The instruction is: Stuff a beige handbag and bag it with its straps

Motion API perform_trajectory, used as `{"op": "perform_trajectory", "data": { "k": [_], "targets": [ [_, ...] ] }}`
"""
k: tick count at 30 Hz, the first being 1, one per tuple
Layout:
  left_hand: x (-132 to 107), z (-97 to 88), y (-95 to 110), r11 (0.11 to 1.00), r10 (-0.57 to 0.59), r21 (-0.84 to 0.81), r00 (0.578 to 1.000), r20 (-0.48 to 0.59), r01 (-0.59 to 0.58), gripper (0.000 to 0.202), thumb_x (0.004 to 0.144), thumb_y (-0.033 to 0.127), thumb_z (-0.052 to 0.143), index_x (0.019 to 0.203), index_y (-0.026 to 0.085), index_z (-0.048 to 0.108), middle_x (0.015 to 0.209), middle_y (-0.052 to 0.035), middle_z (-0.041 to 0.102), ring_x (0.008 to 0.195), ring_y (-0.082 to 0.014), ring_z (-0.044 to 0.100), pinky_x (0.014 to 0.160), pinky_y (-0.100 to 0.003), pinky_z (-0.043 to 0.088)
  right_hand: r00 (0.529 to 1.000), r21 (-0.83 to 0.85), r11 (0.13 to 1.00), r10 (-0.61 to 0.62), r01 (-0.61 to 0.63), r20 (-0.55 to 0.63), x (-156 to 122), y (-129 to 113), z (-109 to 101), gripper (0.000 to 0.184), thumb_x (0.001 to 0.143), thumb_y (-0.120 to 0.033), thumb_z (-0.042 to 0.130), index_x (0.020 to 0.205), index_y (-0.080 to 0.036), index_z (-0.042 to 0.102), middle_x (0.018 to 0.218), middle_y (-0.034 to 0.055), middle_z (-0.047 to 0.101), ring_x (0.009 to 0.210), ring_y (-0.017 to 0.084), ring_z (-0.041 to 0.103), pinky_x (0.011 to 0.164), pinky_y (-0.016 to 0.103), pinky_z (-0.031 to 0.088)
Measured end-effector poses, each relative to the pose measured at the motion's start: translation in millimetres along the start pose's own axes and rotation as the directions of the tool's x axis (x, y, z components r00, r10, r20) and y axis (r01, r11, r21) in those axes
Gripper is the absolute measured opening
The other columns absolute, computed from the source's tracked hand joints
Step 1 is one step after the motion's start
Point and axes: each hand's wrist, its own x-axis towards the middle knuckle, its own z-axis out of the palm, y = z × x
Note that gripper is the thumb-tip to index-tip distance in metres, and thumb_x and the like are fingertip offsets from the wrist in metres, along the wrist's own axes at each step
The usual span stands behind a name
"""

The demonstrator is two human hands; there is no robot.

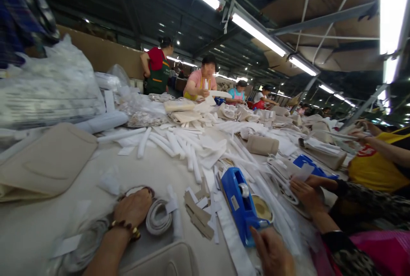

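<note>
My left hand [134, 207], with a beaded bracelet at the wrist, is curled palm down over a pale coiled strap whose edge shows past the knuckles; its fingertips are hidden. Just right of it lies another coiled strap [159, 217] with a white tab. A larger strap coil [86, 242] with a white paper tag sits at lower left. My right hand [274, 250] is at the near end of a blue tape dispenser [238, 207], thumb against its cutter end. Its other fingers are bent and blurred, and I cannot see what is between them. A beige bag panel [163, 263] lies at the bottom edge.
A beige bag [48, 161] lies at left. Grey-beige strips [198, 212], white foam rolls [176, 143] and a tape roll [262, 208] cover the table. At right, a co-worker's hands [306, 190] hold white paper near another blue dispenser [312, 166]. Several people work farther back.
</note>
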Motion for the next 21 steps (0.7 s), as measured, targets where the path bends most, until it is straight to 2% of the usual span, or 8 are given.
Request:
{"op": "perform_trajectory", "data": {
  "k": [2,4,6,8,11,14,18,21],
  "targets": [
    [-0.7,-0.3,0.3,1.000,-0.004,0.001,1.000,-0.008,0.004,0.038,0.090,0.016,0.023,0.096,0.014,0.060,0.101,-0.0121,0.069,0.097,-0.0252,0.065,0.081,-0.036,0.046,0.986,-0.069,0.989,-0.127,0.135,0.104,-5.4,-27.7,22.1,0.037,0.093,-0.041,0.041,0.065,-0.021,0.054,0.063,0.0002,0.061,0.056,0.014,0.059,0.053,0.023,0.041],
    [-1.0,0.1,0.1,1.000,-0.006,-0.005,1.000,-0.024,0.006,0.038,0.090,0.015,0.023,0.097,0.014,0.060,0.100,-0.0125,0.070,0.097,-0.0244,0.065,0.080,-0.035,0.046,0.956,-0.166,0.956,-0.204,0.241,0.211,-3.8,-46.8,44.0,0.017,0.090,-0.027,0.047,0.082,-0.019,0.061,0.084,0.0054,0.067,0.074,0.018,0.064,0.063,0.025,0.045],
    [-0.9,0.7,-0.1,1.000,-0.002,-0.017,0.999,-0.038,0.001,0.037,0.089,0.014,0.024,0.096,0.015,0.061,0.098,-0.0122,0.070,0.095,-0.0237,0.066,0.080,-0.034,0.047,0.938,-0.275,0.922,-0.189,0.271,0.292,0.4,-56.7,60.3,0.018,0.086,-0.015,0.047,0.097,-0.017,0.062,0.100,0.0106,0.067,0.088,0.024,0.063,0.072,0.031,0.047],
    [-0.5,1.1,-0.2,1.000,0.005,-0.031,0.999,-0.048,-0.007,0.036,0.088,0.014,0.026,0.095,0.015,0.062,0.096,-0.0120,0.071,0.094,-0.0237,0.066,0.079,-0.034,0.047,0.932,-0.343,0.903,-0.142,0.260,0.333,4.1,-60.2,69.0,0.027,0.085,-0.006,0.042,0.095,-0.016,0.064,0.098,0.0122,0.067,0.086,0.026,0.063,0.071,0.035,0.048],
    [0.2,1.9,-0.5,0.999,0.011,-0.046,0.998,-0.054,-0.014,0.035,0.088,0.013,0.027,0.093,0.015,0.062,0.095,-0.0125,0.071,0.093,-0.0241,0.066,0.079,-0.035,0.047,0.925,-0.354,0.899,-0.124,0.258,0.359,7.9,-60.2,71.2,0.036,0.080,0.004,0.035,0.084,-0.014,0.066,0.088,0.0129,0.067,0.080,0.026,0.063,0.070,0.035,0.047],
    [0.9,3.3,-1.2,0.998,0.009,-0.055,0.999,-0.053,-0.012,0.035,0.087,0.012,0.028,0.093,0.015,0.062,0.094,-0.0135,0.071,0.093,-0.0242,0.066,0.079,-0.036,0.047,0.917,-0.354,0.902,-0.096,0.245,0.388,13.8,-58.9,67.4,0.039,0.079,0.006,0.032,0.080,-0.014,0.066,0.084,0.0123,0.067,0.081,0.024,0.064,0.071,0.033,0.046],
    [0.5,4.4,-1.0,0.997,0.000,-0.072,0.998,-0.065,-0.005,0.036,0.088,0.012,0.027,0.096,0.014,0.062,0.096,-0.0149,0.070,0.095,-0.0250,0.066,0.082,-0.038,0.047,0.914,-0.339,0.919,-0.052,0.202,0.403,31.0,-56.1,60.2,0.038,0.081,0.003,0.033,0.079,-0.017,0.065,0.083,0.0083,0.069,0.084,0.019,0.066,0.067,0.025,0.045],
    [-0.9,4.0,0.5,0.995,-0.006,-0.098,0.997,-0.071,-0.001,0.038,0.088,0.011,0.026,0.096,0.014,0.063,0.096,-0.0137,0.070,0.097,-0.0243,0.065,0.084,-0.038,0.046,0.914,-0.304,0.942,-0.009,0.144,0.406,47.0,-51.3,55.7,0.026,0.082,-0.005,0.043,0.073,-0.020,0.063,0.079,0.0038,0.071,0.078,0.017,0.068,0.061,0.021,0.043]
  ]
}}
